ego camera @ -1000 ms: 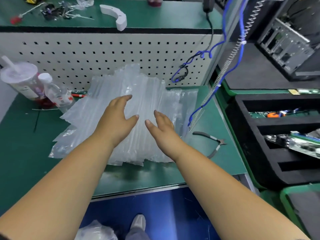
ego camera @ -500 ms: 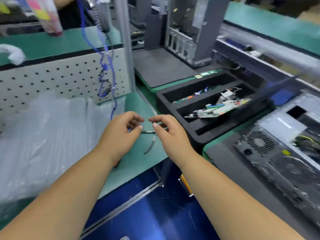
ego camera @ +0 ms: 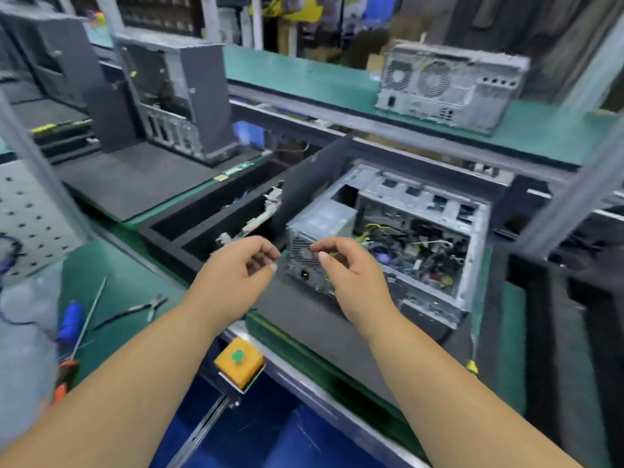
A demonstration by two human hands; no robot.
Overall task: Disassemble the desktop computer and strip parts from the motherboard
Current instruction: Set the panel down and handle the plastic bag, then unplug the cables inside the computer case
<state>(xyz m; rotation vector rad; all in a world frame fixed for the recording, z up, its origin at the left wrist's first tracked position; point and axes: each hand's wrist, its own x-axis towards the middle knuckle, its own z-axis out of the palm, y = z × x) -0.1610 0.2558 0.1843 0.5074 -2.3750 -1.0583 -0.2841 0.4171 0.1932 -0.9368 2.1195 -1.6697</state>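
Open-sided computer case [ego camera: 388, 231] seems reachable; tangled cables [ego camera: 415, 251] crowd inside.

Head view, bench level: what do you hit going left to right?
Blue-handled screwdriver → pliers → yellow button box → left hand → right hand → open computer case.

The desktop computer [ego camera: 401, 238] is a gray metal box lying on its side on the dark mat [ego camera: 304, 319]. Its side is off. Inside are tangled wires and a silver power box [ego camera: 317, 241] at its near-left corner.
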